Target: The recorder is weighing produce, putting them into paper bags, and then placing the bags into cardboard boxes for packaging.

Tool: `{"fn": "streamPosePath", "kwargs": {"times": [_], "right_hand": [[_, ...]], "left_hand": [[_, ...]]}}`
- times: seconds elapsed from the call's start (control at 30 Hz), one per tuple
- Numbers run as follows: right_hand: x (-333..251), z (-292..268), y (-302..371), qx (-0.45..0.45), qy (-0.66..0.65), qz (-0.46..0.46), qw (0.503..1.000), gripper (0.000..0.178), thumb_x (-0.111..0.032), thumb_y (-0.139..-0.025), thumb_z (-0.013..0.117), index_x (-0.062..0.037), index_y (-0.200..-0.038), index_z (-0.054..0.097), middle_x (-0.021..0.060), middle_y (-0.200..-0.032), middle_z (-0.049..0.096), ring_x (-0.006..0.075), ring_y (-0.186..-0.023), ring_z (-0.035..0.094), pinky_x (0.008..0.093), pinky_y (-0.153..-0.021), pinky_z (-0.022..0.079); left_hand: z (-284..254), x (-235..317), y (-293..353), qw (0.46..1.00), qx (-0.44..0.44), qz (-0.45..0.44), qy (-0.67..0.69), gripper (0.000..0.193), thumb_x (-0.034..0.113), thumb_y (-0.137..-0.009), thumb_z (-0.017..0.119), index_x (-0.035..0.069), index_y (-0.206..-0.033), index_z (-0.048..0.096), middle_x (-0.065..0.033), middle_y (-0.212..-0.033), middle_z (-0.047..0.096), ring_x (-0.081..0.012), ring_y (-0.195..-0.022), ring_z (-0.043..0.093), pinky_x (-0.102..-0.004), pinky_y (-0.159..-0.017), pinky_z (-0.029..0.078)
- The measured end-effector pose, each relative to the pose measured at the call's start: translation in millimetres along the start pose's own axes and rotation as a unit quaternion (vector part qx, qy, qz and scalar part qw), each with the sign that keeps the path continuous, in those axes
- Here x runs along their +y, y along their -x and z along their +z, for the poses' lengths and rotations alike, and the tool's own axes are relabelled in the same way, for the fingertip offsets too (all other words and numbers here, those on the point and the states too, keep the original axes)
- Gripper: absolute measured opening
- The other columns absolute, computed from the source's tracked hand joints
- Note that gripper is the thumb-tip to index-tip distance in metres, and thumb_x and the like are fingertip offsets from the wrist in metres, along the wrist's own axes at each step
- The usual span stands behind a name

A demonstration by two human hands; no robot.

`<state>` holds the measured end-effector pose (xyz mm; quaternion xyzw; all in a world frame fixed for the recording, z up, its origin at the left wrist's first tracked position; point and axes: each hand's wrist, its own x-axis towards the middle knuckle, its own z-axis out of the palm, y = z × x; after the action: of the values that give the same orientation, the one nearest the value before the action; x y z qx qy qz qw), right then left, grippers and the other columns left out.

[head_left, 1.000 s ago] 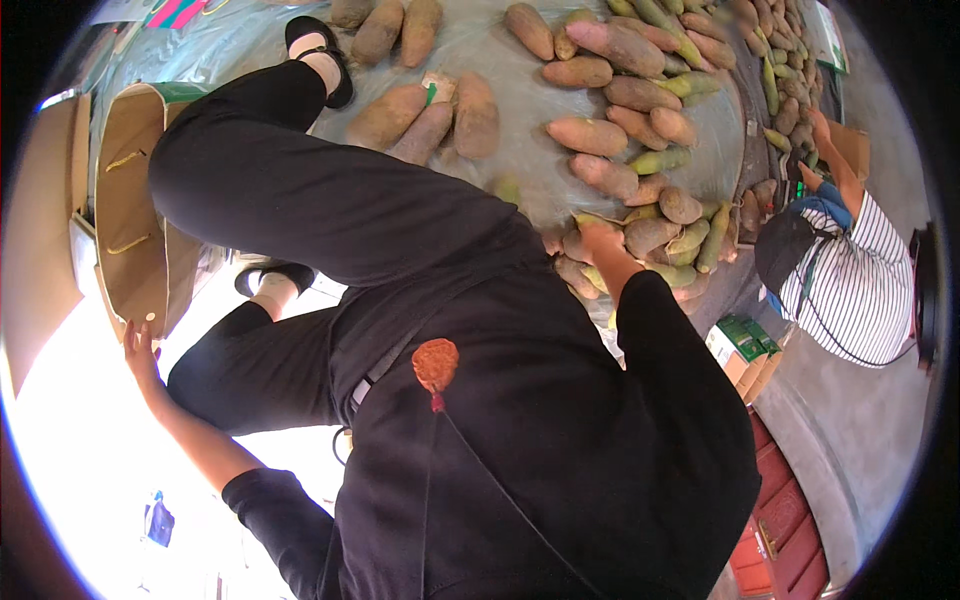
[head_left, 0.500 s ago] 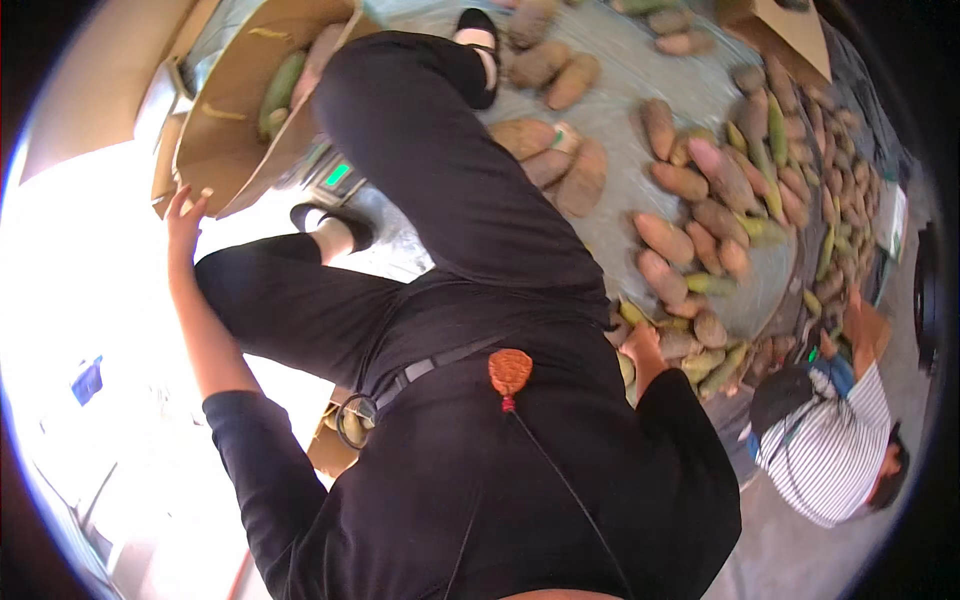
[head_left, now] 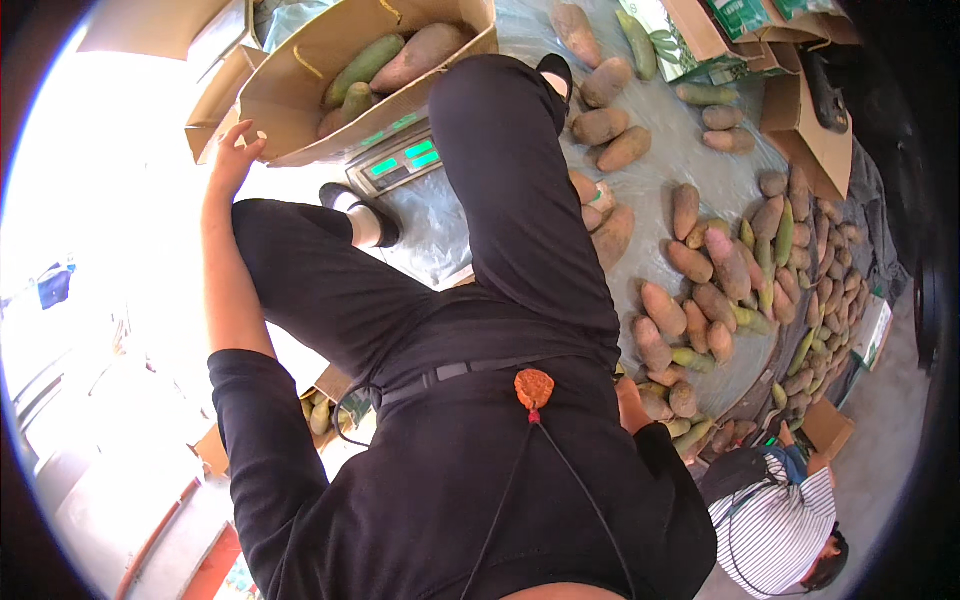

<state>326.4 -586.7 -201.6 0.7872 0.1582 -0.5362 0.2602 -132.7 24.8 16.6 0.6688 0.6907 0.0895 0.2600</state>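
Beside the corner of an open cardboard box (head_left: 285,110) is my left hand (head_left: 237,158), fingers curled but apart and nothing visible in them. I cannot tell whether it touches the box. Several large green and reddish root vegetables (head_left: 412,58), radish-like, lie inside the box, which has yellow cord handles. A scale (head_left: 405,160) with lit green displays is at the box's near side. My right hand (head_left: 630,405) is low by my right hip, next to a heap of similar root vegetables (head_left: 712,300). My body hides its fingers.
Plastic sheeting (head_left: 655,225) covers the floor under the vegetables. More cardboard boxes (head_left: 800,140) stand at the far right. A person in a striped shirt (head_left: 775,520) bends at the lower right, near another box (head_left: 826,428). A smaller box of vegetables (head_left: 320,410) is by my left hip.
The view has swung, bringing more of the box and scale into sight. My left hand's fingers are more curled beside the box. My right hand's fingers have gone from sight behind my body.
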Motion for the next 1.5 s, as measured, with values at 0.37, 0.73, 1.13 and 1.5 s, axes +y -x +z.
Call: {"fn": "streamPosePath", "kwargs": {"times": [0.37,0.73,1.13,1.5], "right_hand": [[-83,-206,13,0.234,-0.285,-0.287,0.884,0.046,-0.007,-0.065,0.072,0.0026,-0.108,0.057,0.0105,-0.091,0.063,0.0213,-0.080,0.059,0.0335,-0.070,0.050],[-350,-388,266,0.337,-0.123,-0.690,0.629,0.049,-0.011,-0.070,0.073,0.0010,-0.114,0.054,0.0085,-0.104,0.059,0.0137,-0.094,0.057,0.0295,-0.081,0.047],[-361,-365,211,0.339,-0.215,-0.694,0.598,0.038,-0.015,-0.075,0.070,-0.0039,-0.110,0.059,0.0117,-0.105,0.063,0.0197,-0.096,0.060,0.0321,-0.085,0.047],[-116,-217,-30,0.316,-0.272,-0.308,0.855,0.028,-0.021,-0.077,0.065,-0.0087,-0.103,0.064,0.0122,-0.098,0.065,0.0269,-0.094,0.061,0.0355,-0.082,0.048]], "left_hand": [[1,-13,-3,1.000,0.012,-0.005,0.012,0.049,0.027,-0.076,0.067,0.009,-0.120,0.056,-0.0202,-0.122,0.050,-0.0272,-0.108,0.054,-0.0378,-0.090,0.043],[0,-17,-4,0.999,0.037,0.000,-0.018,0.048,0.029,-0.076,0.066,0.010,-0.119,0.058,-0.0207,-0.121,0.053,-0.0305,-0.114,0.050,-0.0378,-0.096,0.039],[-9,8,12,0.999,-0.029,-0.018,0.040,0.049,0.032,-0.077,0.065,0.015,-0.122,0.055,-0.0060,-0.122,0.056,-0.0209,-0.103,0.056,-0.0364,-0.070,0.052],[-19,-8,2,0.995,-0.085,-0.048,0.009,0.050,0.034,-0.083,0.060,0.016,-0.128,0.050,-0.0105,-0.129,0.049,-0.0239,-0.110,0.052,-0.0385,-0.076,0.048]]}}
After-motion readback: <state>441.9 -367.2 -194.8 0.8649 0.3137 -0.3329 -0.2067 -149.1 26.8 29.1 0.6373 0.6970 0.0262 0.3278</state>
